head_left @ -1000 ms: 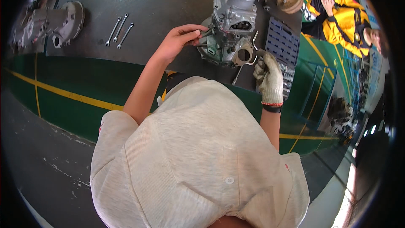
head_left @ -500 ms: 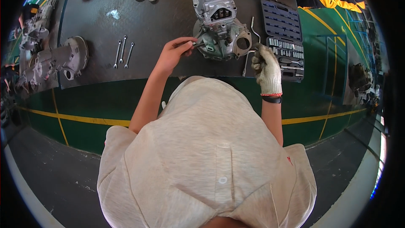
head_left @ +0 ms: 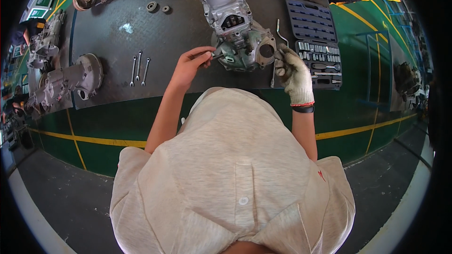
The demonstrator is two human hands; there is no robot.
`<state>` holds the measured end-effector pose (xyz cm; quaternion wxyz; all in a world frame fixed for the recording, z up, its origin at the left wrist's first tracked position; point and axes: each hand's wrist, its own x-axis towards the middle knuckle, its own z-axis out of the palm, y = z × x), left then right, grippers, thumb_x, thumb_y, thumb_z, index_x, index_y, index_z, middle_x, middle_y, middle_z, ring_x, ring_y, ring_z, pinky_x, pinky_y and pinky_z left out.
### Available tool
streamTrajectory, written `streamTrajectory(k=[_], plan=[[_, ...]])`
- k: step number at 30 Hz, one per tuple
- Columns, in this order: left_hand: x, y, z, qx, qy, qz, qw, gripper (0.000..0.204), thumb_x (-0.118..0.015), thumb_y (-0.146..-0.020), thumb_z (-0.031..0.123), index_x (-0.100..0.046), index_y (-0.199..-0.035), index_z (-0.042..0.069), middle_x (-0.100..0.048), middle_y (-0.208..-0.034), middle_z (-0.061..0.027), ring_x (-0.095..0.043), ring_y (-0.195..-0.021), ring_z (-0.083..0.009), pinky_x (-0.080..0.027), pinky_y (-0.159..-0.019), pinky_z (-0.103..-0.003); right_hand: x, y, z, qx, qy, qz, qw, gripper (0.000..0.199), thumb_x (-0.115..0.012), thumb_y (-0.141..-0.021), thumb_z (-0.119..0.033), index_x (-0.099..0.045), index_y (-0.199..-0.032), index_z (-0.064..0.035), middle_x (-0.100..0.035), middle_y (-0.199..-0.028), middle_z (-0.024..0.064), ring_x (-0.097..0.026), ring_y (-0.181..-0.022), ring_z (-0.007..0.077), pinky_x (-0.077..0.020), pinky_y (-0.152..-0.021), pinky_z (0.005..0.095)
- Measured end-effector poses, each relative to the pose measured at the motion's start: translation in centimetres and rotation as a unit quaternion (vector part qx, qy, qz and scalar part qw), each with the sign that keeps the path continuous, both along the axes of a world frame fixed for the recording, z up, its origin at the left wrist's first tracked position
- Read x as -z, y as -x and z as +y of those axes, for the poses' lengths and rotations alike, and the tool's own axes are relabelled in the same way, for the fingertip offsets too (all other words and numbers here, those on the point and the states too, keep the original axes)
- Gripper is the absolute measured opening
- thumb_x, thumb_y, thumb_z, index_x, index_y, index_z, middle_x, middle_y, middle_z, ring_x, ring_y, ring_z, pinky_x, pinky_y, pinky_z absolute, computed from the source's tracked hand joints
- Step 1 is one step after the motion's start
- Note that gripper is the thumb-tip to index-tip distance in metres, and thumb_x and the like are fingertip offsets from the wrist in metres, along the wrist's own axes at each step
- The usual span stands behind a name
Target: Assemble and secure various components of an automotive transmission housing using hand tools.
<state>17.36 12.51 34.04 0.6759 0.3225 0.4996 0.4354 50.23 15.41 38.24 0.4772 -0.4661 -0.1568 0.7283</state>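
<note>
Bare left hand (head_left: 189, 65) was pinching a short dark metal rod (head_left: 218, 57), long axis roughly sideways, one end pointing at the left side of the silver-grey metal gearbox casing (head_left: 230, 21). White knit-gloved right hand (head_left: 296, 73) was curled just right of the casing, couldn't tell if it held anything. Further right, an open dark-blue plastic case (head_left: 309, 23) held silver sockets (head_left: 320, 48) and a ratchet (head_left: 325, 67). View had swung since a second earlier, left hand still beside the casing.

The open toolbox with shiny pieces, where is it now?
In the head view, the open toolbox lies at the right end of the dark table, just right of the gloved right hand.
</note>
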Motion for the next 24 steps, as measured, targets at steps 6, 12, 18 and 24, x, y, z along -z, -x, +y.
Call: streamTrajectory(k=[6, 12, 18, 24], plan=[[-1.7, -1.2, -0.1, 0.019, -0.005, -0.139, 0.99, 0.027, -0.066, -0.095, 0.011, -0.072, -0.118, -0.001, -0.072, -0.102, -0.0096, -0.067, -0.094, -0.0169, -0.054, -0.088, -0.031, -0.5, 0.1, 0.7, -0.045, -0.043, 0.16, 0.985, 0.045, -0.062, -0.098, -0.019, -0.053, -0.138, 0.001, -0.057, -0.098, 0.0082, -0.051, -0.07, 0.0108, -0.0425, -0.058, 0.0217], [-2.7, -3.1, 0.5, 0.051, -0.064, -0.169, 0.982, 0.024, -0.066, -0.093, 0.007, -0.074, -0.113, -0.003, -0.072, -0.103, -0.011, -0.067, -0.094, -0.0187, -0.054, -0.088, -0.032, -0.9, 0.8, 1.6, -0.105, -0.059, 0.182, 0.976, 0.051, -0.064, -0.097, -0.022, -0.052, -0.141, 0.0004, -0.061, -0.101, 0.0078, -0.054, -0.072, 0.0106, -0.0436, -0.057, 0.0209], [-3.8, -6.1, 0.8, 0.102, -0.072, -0.067, 0.99, 0.021, -0.066, -0.092, 0.003, -0.075, -0.111, -0.003, -0.071, -0.102, -0.0093, -0.066, -0.094, -0.0174, -0.053, -0.086, -0.032, -0.6, 2.5, 1.2, -0.166, -0.038, -0.007, 0.985, 0.043, -0.064, -0.096, -0.018, -0.059, -0.133, 0.0026, -0.07, -0.103, 0.0104, -0.062, -0.065, 0.0114, -0.0451, -0.052, 0.0213], [-3.2, -11.0, 0.9, 0.135, -0.194, 0.141, 0.961, 0.02, -0.071, -0.091, 0.004, -0.076, -0.11, 0.003, -0.069, -0.093, -0.0081, -0.064, -0.086, -0.0147, -0.05, -0.078, -0.028, 1.0, 3.1, 0.4, -0.171, -0.075, -0.059, 0.981, 0.038, -0.059, -0.102, -0.02, -0.061, -0.13, 0.0048, -0.069, -0.106, 0.0071, -0.064, -0.092, 0.0119, -0.0527, -0.081, 0.0237]])
